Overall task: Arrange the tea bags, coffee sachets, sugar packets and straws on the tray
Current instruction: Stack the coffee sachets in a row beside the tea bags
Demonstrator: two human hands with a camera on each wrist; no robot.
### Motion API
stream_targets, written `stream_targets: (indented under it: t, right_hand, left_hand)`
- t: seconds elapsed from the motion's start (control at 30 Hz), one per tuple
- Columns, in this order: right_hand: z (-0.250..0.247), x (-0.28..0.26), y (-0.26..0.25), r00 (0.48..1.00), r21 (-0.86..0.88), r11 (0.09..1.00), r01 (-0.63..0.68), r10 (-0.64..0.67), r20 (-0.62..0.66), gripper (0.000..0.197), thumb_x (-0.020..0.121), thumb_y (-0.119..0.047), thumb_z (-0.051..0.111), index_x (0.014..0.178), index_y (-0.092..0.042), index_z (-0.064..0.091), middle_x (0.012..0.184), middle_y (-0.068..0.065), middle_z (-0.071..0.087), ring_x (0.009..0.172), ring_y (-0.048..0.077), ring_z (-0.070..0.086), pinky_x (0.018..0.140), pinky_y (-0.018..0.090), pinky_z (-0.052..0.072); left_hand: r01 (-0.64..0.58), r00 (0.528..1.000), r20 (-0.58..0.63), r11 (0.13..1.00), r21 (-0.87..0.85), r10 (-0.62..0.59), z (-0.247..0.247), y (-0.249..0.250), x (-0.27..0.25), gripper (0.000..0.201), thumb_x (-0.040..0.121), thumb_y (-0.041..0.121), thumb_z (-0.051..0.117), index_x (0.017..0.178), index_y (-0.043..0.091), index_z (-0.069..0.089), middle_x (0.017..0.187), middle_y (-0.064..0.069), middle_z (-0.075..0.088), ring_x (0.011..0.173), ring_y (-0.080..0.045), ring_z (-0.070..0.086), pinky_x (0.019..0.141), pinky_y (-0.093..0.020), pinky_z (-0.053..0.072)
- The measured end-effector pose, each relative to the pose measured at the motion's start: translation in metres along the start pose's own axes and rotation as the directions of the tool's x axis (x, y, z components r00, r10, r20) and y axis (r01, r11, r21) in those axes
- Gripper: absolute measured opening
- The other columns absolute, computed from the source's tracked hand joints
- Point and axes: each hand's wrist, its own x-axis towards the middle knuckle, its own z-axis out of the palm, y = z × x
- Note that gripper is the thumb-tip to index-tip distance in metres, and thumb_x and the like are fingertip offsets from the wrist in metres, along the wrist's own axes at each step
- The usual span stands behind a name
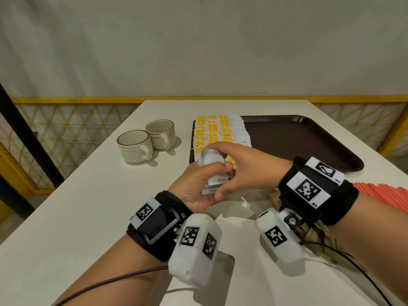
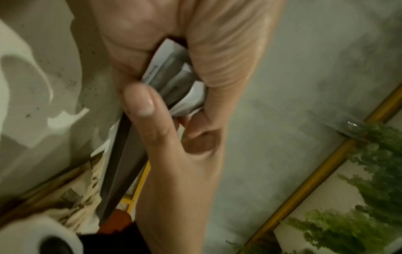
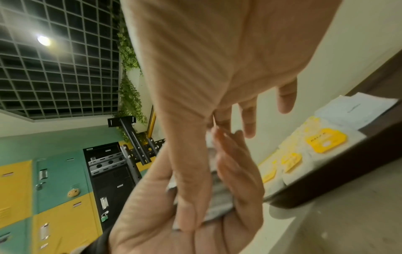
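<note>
You've got both hands on a stack of white sachets (image 1: 215,171) at the tray's near-left corner

Your left hand (image 1: 198,188) is clamped round the stack from below, thumb over the top; your right hand (image 1: 247,166) pinches its top & near end, fingers curled. Tea bags (image 1: 213,133) w/ yellow tags fill the left end of the brown tray (image 1: 298,138), white packets (image 1: 239,129) just beside them. Red straws (image 1: 384,193) lie at the surface's right edge; two cups (image 1: 146,140) stand left of the tray

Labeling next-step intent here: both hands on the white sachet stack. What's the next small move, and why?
Probably the right hand peels one sachet off the stack of white sachets gripped by the left hand and lays it beside the white row on the tray, whose right part is bare.
</note>
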Motion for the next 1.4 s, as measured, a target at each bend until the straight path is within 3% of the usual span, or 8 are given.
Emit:
stream_targets:
  t: [0.1, 0.23, 0.37, 0.5, 0.83, 1.1, 1.3, 1.4]
  right_hand:
    - [-0.009, -0.003, 0.002, 0.997, 0.026, 0.998, 0.056, -0.055, -0.047, 0.084, 0.063, -0.031, 0.087, 0.135, -0.028, 0.044, 0.135, -0.014, 0.045, 0.122, -0.001, 0.041, 0.098, 0.007, 0.031]
    - [-0.018, -0.006, 0.006, 0.991, 0.060, 0.993, 0.102, -0.097, -0.088, 0.057, 0.067, -0.027, 0.085, 0.117, -0.032, 0.058, 0.118, -0.016, 0.057, 0.114, -0.002, 0.049, 0.100, 0.013, 0.036]
    - [-0.024, -0.010, 0.003, 0.993, 0.133, 0.986, 0.102, -0.092, -0.080, 0.045, 0.069, -0.021, 0.083, 0.110, -0.027, 0.063, 0.105, -0.018, 0.062, 0.101, -0.007, 0.054, 0.084, 0.001, 0.036]
    - [-0.029, -0.011, 0.005, 0.994, 0.265, 0.962, 0.074, -0.048, -0.103, 0.020, 0.078, -0.016, 0.076, 0.097, -0.016, 0.070, 0.092, -0.005, 0.070, 0.084, 0.002, 0.063, 0.080, 0.019, 0.048]
    - [-0.022, -0.011, 0.009, 0.983, 0.270, 0.960, 0.081, -0.032, -0.180, 0.016, 0.074, -0.013, 0.080, 0.085, -0.015, 0.070, 0.073, -0.021, 0.065, 0.069, 0.000, 0.058, 0.066, 0.013, 0.047]
    - [-0.018, -0.010, 0.007, 0.986, 0.192, 0.980, 0.048, -0.015, -0.169, 0.018, 0.077, -0.021, 0.078, 0.093, -0.017, 0.071, 0.090, -0.010, 0.066, 0.085, 0.014, 0.060, 0.075, 0.030, 0.052]
    - [-0.016, -0.006, 0.003, 0.973, 0.262, 0.964, 0.042, 0.019, -0.229, 0.013, 0.080, -0.013, 0.075, 0.090, -0.006, 0.072, 0.086, 0.006, 0.071, 0.073, 0.013, 0.064, 0.073, 0.025, 0.053]
    - [-0.018, -0.007, 0.003, 0.959, 0.365, 0.931, 0.019, 0.086, -0.269, 0.013, 0.079, -0.010, 0.075, 0.087, -0.002, 0.070, 0.087, 0.012, 0.072, 0.073, 0.010, 0.063, 0.077, 0.028, 0.053]
  left_hand:
    - [-0.037, 0.999, -0.003, 0.998, 0.041, 0.037, -0.004, 0.001, 0.001, 0.031, 0.073, -0.001, 0.069, 0.099, 0.012, 0.060, 0.081, -0.010, 0.060, 0.073, -0.021, 0.062, 0.066, -0.032, 0.049]
    - [0.012, 0.999, 0.030, 1.000, 0.019, -0.012, -0.006, 0.003, 0.001, 0.031, 0.068, -0.005, 0.070, 0.090, 0.014, 0.060, 0.072, -0.005, 0.060, 0.064, -0.016, 0.060, 0.069, -0.032, 0.047]
    - [0.018, 0.994, 0.103, 0.995, 0.094, -0.028, -0.008, 0.007, -0.001, 0.038, 0.054, 0.011, 0.089, 0.085, 0.015, 0.069, 0.073, -0.007, 0.063, 0.068, -0.017, 0.060, 0.069, -0.031, 0.049]
    - [0.051, 0.976, 0.208, 0.996, 0.079, -0.066, -0.009, 0.012, -0.006, 0.056, 0.038, 0.030, 0.096, 0.087, 0.012, 0.074, 0.079, -0.008, 0.065, 0.072, -0.018, 0.062, 0.064, -0.028, 0.055]
    - [0.070, 0.971, 0.221, 0.993, 0.099, -0.091, -0.011, 0.007, -0.004, 0.078, 0.044, 0.042, 0.091, 0.107, 0.008, 0.061, 0.087, -0.012, 0.064, 0.076, -0.019, 0.063, 0.063, -0.029, 0.055]
    - [0.089, 0.980, 0.173, 0.995, 0.038, -0.094, -0.010, 0.009, -0.002, 0.097, 0.039, 0.052, 0.089, 0.119, 0.009, 0.057, 0.080, -0.008, 0.063, 0.073, -0.018, 0.062, 0.064, -0.026, 0.056]
    - [0.127, 0.981, 0.140, 0.989, 0.078, -0.138, -0.011, 0.011, 0.003, 0.077, 0.054, 0.080, 0.054, 0.091, 0.016, 0.076, 0.079, -0.008, 0.065, 0.072, -0.016, 0.059, 0.065, -0.023, 0.053]
    - [0.131, 0.989, 0.067, 0.991, 0.033, -0.133, -0.013, 0.013, 0.004, 0.073, 0.059, 0.076, 0.047, 0.083, 0.014, 0.077, 0.078, -0.009, 0.064, 0.068, -0.017, 0.060, 0.062, -0.025, 0.053]
